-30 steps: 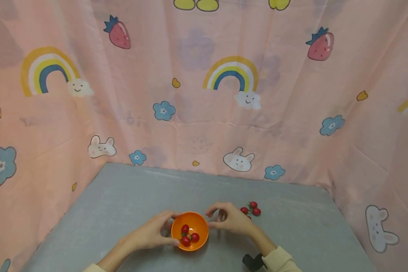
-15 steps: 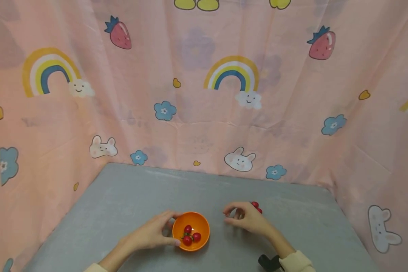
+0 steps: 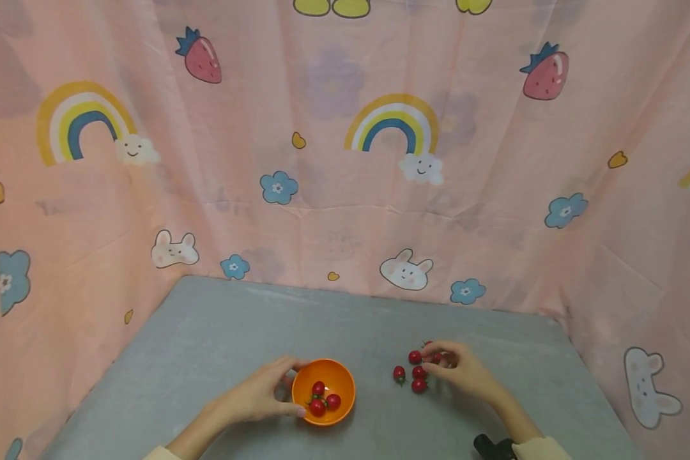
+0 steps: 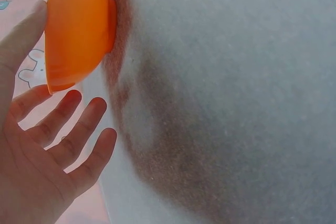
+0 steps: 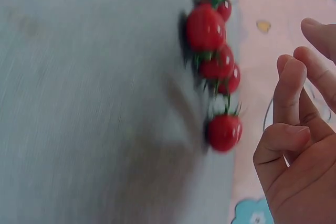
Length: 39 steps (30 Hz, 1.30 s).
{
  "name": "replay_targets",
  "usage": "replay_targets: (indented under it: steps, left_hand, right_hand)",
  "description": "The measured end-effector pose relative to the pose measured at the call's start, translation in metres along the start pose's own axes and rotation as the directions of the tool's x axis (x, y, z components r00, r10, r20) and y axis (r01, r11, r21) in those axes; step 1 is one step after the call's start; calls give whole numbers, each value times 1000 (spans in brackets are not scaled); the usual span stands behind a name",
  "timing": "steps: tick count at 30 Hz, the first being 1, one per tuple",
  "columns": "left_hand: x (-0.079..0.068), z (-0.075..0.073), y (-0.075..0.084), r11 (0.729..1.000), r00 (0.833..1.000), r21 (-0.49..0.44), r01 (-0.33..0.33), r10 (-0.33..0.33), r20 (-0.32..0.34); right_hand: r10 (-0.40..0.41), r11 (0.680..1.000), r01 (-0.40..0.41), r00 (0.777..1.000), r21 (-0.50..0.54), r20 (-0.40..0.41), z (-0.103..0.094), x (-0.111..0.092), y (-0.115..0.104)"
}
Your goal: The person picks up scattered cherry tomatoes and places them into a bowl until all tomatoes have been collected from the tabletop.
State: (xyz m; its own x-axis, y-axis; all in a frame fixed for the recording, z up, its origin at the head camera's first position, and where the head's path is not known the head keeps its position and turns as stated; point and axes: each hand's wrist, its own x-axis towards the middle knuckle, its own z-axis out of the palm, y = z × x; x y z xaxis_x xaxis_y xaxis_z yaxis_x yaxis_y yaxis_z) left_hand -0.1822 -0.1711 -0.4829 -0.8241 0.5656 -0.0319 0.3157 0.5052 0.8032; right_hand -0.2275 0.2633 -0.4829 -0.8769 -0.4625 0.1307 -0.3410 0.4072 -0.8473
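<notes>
In the head view, an orange bowl (image 3: 345, 383) stands on the grey table with three cherry tomatoes (image 3: 317, 407) inside. My left hand (image 3: 259, 395) holds the bowl's left side, thumb at the near rim and forefinger at the far rim. The left wrist view has the bowl (image 4: 76, 30) between thumb and forefinger, the other fingers spread apart below. To the bowl's right lie several loose cherry tomatoes (image 3: 418, 386). My right hand (image 3: 466, 370) is over the right part of this group, partly hiding it. Its bent fingers hold nothing; in the right wrist view the tomatoes (image 5: 224, 132) lie beyond the fingertips.
Grey table (image 3: 236, 326) extends around the bowl and the tomatoes. A pink printed curtain (image 3: 322, 223) hangs behind the table and along both sides. A black object (image 3: 494, 448) sits at my right wrist, by the cream sleeve (image 3: 540, 449).
My right hand has moved right, away from the bowl to the loose tomatoes, uncovering several of them. My left hand and the bowl have stayed nearly in place.
</notes>
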Motion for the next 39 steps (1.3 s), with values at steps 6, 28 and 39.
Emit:
replay_targets:
  steps: [6, 28, 39]
  left_hand:
    - [0, 0, 2, 1000, 1000, -14, -5, 5, 1]
    - [1, 0, 1, 1000, 1000, -12, 4, -4, 12]
    - [1, 1, 2, 1000, 1000, -18, 6, -6, 12]
  right_hand:
    - [-15, 999, 12, 998, -46, -55, -14, -8, 16]
    - [162, 976, -176, 980, -131, -113, -18, -7, 32]
    - [144, 945, -188, 974, -266, -174, -12, 5, 43]
